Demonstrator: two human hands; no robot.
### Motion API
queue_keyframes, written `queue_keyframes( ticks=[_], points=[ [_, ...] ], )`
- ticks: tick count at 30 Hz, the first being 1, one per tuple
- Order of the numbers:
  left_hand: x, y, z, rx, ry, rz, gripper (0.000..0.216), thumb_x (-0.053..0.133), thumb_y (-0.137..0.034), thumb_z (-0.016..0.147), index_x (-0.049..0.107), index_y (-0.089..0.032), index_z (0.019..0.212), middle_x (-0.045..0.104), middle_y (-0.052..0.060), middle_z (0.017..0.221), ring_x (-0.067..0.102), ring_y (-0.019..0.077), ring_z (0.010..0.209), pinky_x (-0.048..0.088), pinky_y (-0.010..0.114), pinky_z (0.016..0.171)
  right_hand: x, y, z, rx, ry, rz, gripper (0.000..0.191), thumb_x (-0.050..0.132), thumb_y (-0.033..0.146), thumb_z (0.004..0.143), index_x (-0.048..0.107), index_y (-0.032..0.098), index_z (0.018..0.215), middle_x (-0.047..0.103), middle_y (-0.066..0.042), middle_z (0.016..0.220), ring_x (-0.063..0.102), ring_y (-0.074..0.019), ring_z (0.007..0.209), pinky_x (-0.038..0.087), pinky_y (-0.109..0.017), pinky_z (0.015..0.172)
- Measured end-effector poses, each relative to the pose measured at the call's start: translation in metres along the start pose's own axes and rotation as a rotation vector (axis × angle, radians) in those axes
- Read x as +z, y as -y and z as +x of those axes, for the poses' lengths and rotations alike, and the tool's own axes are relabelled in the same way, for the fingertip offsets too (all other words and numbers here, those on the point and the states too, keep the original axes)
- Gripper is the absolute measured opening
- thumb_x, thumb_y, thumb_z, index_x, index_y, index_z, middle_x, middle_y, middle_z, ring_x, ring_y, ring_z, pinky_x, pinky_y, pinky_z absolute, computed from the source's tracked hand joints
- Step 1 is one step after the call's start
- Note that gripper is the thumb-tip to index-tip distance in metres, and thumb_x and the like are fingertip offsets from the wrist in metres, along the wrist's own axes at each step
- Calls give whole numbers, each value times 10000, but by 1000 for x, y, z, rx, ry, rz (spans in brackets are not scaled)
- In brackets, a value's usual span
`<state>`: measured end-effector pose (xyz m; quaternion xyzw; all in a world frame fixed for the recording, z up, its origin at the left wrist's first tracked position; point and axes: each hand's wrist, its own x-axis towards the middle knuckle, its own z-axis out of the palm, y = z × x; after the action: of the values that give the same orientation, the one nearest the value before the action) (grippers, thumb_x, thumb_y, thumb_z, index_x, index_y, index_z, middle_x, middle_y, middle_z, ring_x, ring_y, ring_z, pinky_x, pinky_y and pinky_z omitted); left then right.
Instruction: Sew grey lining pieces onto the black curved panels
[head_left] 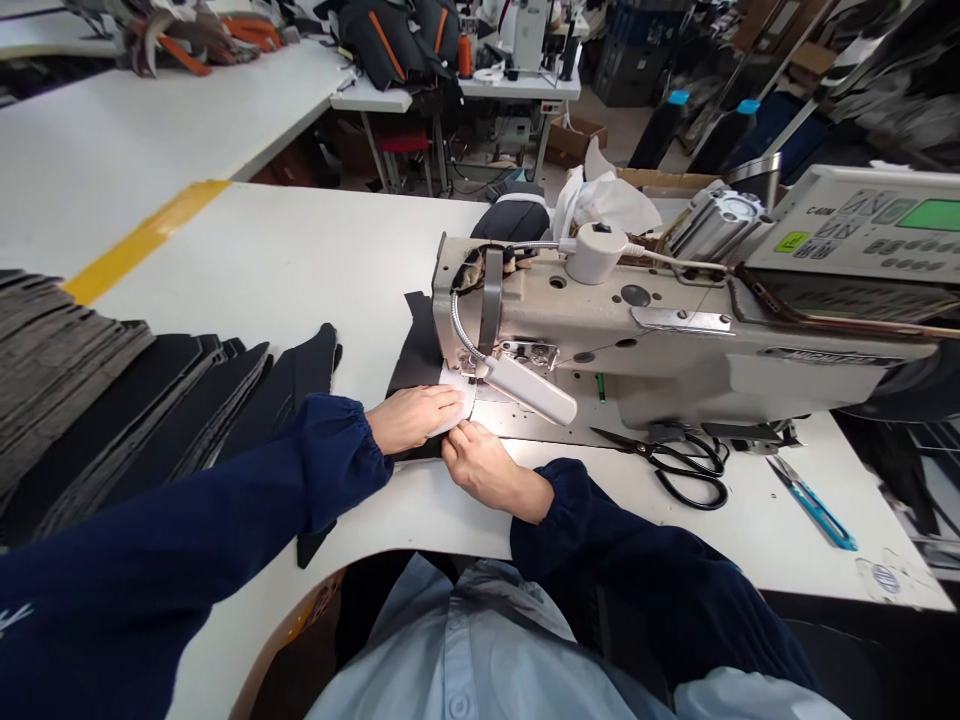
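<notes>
A black fabric piece [413, 350] lies under the head of the sewing machine [525, 300], with a white template-like piece [454, 385] on top of it near the needle. My left hand [417, 415] rests flat across both pieces, its fingers stretched toward the needle area. Close beside it, my right hand [484, 465] has its fingers curled and pinched at the near edge of the fabric. The small lamp [532, 388] lights this spot. The needle itself is mostly hidden by the lamp and machine head.
Stacks of dark cut pieces [172, 420] lie at the left. Black scissors [686, 465] and blue thread snips [814, 505] lie on the white table [600, 490] at the right. A control panel [870, 225] sits above the machine. Yellow tape [150, 240] crosses the table seam.
</notes>
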<state>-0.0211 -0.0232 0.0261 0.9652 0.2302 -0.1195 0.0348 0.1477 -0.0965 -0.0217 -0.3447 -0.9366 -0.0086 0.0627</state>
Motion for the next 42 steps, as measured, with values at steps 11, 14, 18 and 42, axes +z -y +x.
queue_keyframes(
  ticks=[11, 14, 18, 42],
  points=[
    [-4, -1, 13, -43, -56, 88, 340, 446, -19, 825, 585, -121, 1118, 599, 112, 1083, 515, 235, 1009, 473, 328, 854, 6, -2, 3, 14, -57, -1, 261, 388, 40, 928, 641, 87, 888, 585, -130, 857, 509, -226, 784, 415, -361, 696],
    [0, 1, 15, -23, -85, 81, 270, 442, -42, 858, 612, -116, 1053, 601, 112, 1017, 515, 224, 952, 468, 319, 804, 5, -1, 3, 15, -51, 9, 262, 378, 57, 945, 634, 100, 904, 582, -115, 848, 509, -216, 771, 419, -347, 685],
    [4, -1, 16, 0, -125, 96, 179, 451, -107, 914, 625, -115, 958, 597, 102, 940, 514, 205, 899, 452, 293, 706, 3, 3, 3, -7, -35, 13, 287, 339, 75, 965, 625, 104, 962, 581, -108, 853, 509, -210, 749, 437, -342, 672],
    [40, 11, 22, 47, -289, -57, 290, 475, -142, 901, 663, -152, 1122, 682, 101, 1106, 596, 184, 1027, 514, 305, 914, 30, 1, 6, 3, -176, -3, 361, 310, 33, 941, 667, 10, 988, 651, -219, 957, 612, -285, 934, 525, -479, 817]
  ],
)
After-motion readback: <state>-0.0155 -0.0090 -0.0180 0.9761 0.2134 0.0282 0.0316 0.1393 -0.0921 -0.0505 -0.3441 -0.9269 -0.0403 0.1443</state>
